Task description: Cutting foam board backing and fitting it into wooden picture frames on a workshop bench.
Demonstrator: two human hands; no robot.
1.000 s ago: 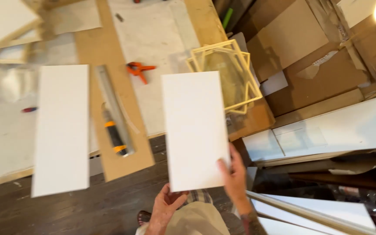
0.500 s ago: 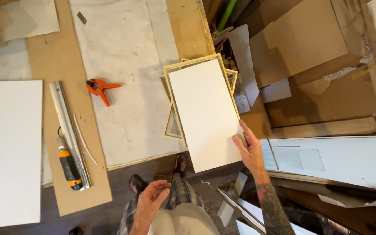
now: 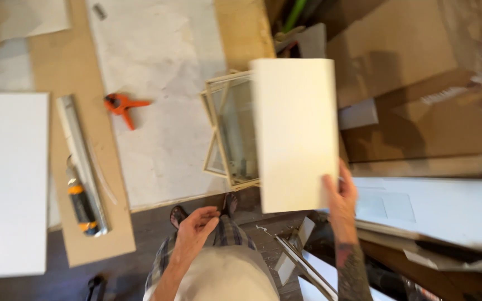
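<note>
We hold a white board by its near right corner in our right hand, fingers pinched on its edge, above stacked wooden frames, while our left hand hangs open and empty nearer us, an orange clamp lying farther left.

White board, orange clamp, pale wooden frames (plaid trousers below).

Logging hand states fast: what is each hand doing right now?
Left hand: open, empty, fingers loosely curled.
Right hand: gripping the white panel at its lower corner.
</note>
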